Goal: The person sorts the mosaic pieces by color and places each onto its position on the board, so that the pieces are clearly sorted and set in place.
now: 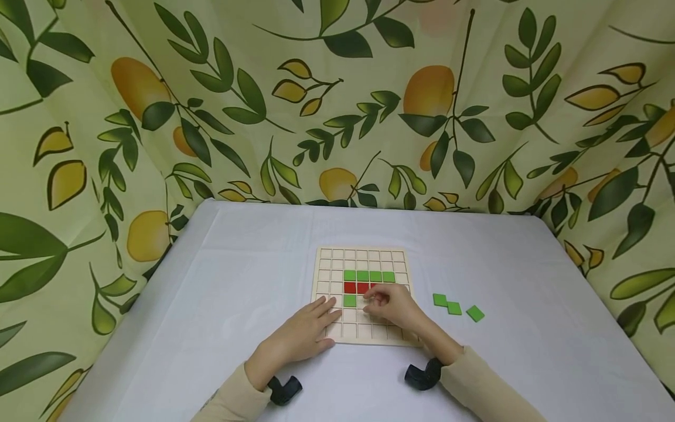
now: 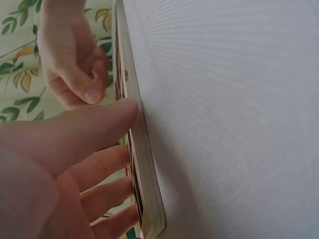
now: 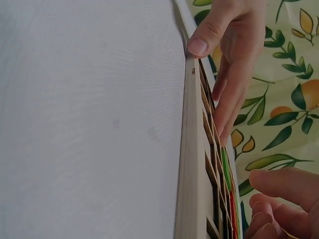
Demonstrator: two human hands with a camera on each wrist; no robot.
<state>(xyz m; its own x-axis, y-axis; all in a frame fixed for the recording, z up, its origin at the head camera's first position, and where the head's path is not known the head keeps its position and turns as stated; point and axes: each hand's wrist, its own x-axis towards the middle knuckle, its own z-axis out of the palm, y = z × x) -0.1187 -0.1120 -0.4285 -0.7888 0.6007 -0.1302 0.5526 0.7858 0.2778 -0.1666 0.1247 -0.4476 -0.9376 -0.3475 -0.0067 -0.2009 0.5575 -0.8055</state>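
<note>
A pale wooden grid board [image 1: 321, 254] lies on the table. Green tiles [image 1: 362, 275] form one row in it, with red tiles [image 1: 350, 288] below, partly covered by the right hand. Under the red row sits a single green tile [image 1: 350, 301]. My left hand [image 1: 303, 331] rests on the board's near left corner, fingers spread on top and thumb against its edge. Over the board's right half hovers my right hand [image 1: 394, 306], its fingers loosely bent; thumb and forefinger look apart and no tile shows between them. It hides some cells.
Three loose green tiles [image 1: 454, 308] lie right of the board, two of them touching. White cloth [image 1: 237, 252] covers the table. Black curved pieces [image 1: 422, 376] sit at both wrists. A fruit-patterned curtain [image 1: 337, 117] hangs behind and at the sides.
</note>
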